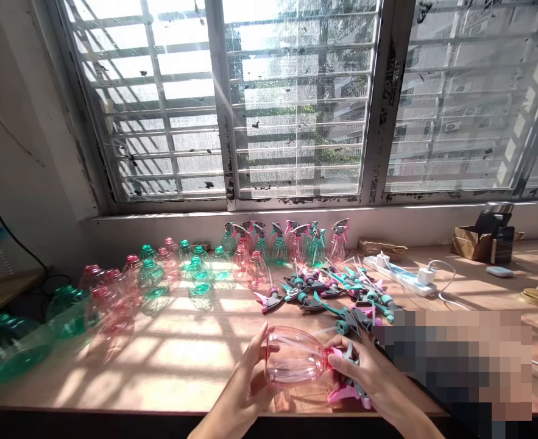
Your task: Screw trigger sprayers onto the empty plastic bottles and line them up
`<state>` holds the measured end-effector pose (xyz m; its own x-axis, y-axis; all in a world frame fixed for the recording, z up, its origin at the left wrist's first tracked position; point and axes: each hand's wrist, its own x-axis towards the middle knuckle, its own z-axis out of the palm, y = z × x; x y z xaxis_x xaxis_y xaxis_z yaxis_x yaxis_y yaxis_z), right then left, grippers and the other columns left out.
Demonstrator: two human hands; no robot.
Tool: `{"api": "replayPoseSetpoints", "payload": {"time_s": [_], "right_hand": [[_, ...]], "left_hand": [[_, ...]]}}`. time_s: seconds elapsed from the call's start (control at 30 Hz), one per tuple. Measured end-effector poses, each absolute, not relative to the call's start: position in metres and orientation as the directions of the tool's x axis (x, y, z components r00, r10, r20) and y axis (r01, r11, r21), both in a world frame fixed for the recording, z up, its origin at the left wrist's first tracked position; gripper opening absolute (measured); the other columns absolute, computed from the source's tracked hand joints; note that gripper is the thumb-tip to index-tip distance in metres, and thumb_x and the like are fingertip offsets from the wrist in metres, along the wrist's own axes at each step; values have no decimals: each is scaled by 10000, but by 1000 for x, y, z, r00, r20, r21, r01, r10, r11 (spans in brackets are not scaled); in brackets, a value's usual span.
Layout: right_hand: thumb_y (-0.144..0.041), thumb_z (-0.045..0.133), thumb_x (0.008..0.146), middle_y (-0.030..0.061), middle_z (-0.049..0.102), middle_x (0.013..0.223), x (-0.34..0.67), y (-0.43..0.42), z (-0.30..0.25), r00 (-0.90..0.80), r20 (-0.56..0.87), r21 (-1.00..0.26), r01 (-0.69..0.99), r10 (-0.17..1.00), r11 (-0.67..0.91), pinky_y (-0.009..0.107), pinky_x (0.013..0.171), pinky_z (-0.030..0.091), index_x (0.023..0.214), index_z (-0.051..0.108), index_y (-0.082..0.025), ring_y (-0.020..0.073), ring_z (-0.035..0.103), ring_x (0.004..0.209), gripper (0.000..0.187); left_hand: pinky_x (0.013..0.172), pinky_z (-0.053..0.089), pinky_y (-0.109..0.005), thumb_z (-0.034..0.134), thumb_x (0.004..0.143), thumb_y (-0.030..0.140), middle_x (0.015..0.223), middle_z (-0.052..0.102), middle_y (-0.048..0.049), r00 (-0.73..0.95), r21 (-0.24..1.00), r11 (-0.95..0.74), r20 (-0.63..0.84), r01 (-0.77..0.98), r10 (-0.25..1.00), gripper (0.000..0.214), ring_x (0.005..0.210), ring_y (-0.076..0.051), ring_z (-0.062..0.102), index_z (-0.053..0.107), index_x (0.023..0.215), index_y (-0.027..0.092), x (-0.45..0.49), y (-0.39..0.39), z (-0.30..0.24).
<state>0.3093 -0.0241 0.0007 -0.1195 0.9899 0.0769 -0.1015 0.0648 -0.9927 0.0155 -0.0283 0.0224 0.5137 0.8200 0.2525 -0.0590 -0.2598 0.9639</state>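
Note:
A clear pink bottle lies on its side between my hands, just above the front edge of the table. My left hand is wrapped round its base. At the neck, my right hand grips a pink and grey trigger sprayer head, whose trigger hangs below the fingers. The sprayer's tube shows inside the bottle. Whether the collar is fully screwed on I cannot tell. Just beyond my right hand, a pile of loose trigger sprayer heads in pink, teal and grey lies on the table.
Several open green and pink bottles stand at the left. Bottles with sprayers line the wall under the window. A white power strip with plugged-in chargers, a cardboard box and a blurred patch are on the right.

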Motion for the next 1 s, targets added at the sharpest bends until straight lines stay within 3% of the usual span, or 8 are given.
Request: {"api": "replayPoseSetpoints", "payload": {"time_s": [0.2, 0.3, 0.43, 0.5, 0.63, 0.77, 0.9, 1.0], "right_hand": [[-595, 851, 725, -24, 690, 590, 305, -28, 6, -171, 55, -987, -156, 984, 28, 309, 568, 506, 963, 633, -194, 179, 648, 553, 515], [-590, 857, 724, -13, 708, 628, 308, -27, 4, -140, 51, -990, -137, 989, 32, 306, 601, 513, 970, 655, -188, 177, 654, 581, 513], [-603, 841, 736, -16, 699, 627, 311, -22, -2, -133, 68, -991, -127, 989, 51, 298, 589, 496, 963, 658, -190, 171, 639, 569, 505], [-602, 837, 743, -15, 697, 617, 311, -21, -5, -141, 62, -991, -125, 988, 44, 296, 580, 493, 972, 652, -185, 171, 639, 567, 511], [-583, 866, 717, -19, 699, 622, 308, -23, -6, -167, 61, -989, -144, 984, 37, 305, 581, 502, 990, 629, -186, 172, 648, 569, 537], [-583, 849, 741, -15, 705, 629, 306, -26, 1, -196, 97, -986, -151, 976, 68, 308, 574, 501, 963, 627, -187, 174, 655, 560, 505], [-596, 838, 748, -12, 704, 638, 309, -25, 4, -175, 115, -989, -108, 978, 97, 292, 566, 489, 948, 651, -178, 165, 639, 573, 499], [-580, 834, 767, 8, 737, 671, 310, -24, -1, -165, 78, -993, -99, 983, 62, 297, 603, 493, 997, 638, -167, 163, 650, 595, 513]], "left_hand": [[1179, 427, -482, 732, 910, 436, 1655, 332, -65, 522, 967, -253, 212, 8, 826, 859, 1555, -358, 241, 216, 1597, 448, 16, -31, 33], [1083, 529, -469, 724, 915, 438, 1682, 268, -74, 518, 966, -254, 194, 46, 833, 870, 1496, -380, 351, 188, 1599, 464, 16, -31, 33], [1031, 547, -405, 626, 973, 482, 1510, 462, -145, 533, 956, -293, 237, 22, 812, 854, 1262, -298, 616, 73, 1622, 425, 15, -28, 24], [1066, 521, -407, 639, 964, 485, 1506, 473, -154, 532, 955, -297, 245, 13, 811, 883, 1336, -313, 563, 55, 1624, 417, 16, -27, 23], [1186, 405, -492, 769, 879, 441, 1713, 231, -88, 550, 969, -248, 218, -21, 806, 994, 1524, -369, 333, 100, 1614, 450, 19, -30, 33], [1252, 289, -506, 754, 884, 460, 1709, 273, -83, 497, 951, -294, 210, 95, 842, 912, 1553, -358, 270, 212, 1614, 393, 20, -33, 40], [1149, 451, -453, 660, 951, 481, 1662, 323, -111, 514, 940, -338, 270, 42, 814, 882, 1415, -339, 482, 93, 1625, 416, 18, -29, 28], [1136, 458, -451, 623, 968, 504, 1587, 407, -132, 529, 941, -336, 263, 44, 807, 900, 1352, -308, 543, 12, 1623, 420, 17, -27, 21]]}}
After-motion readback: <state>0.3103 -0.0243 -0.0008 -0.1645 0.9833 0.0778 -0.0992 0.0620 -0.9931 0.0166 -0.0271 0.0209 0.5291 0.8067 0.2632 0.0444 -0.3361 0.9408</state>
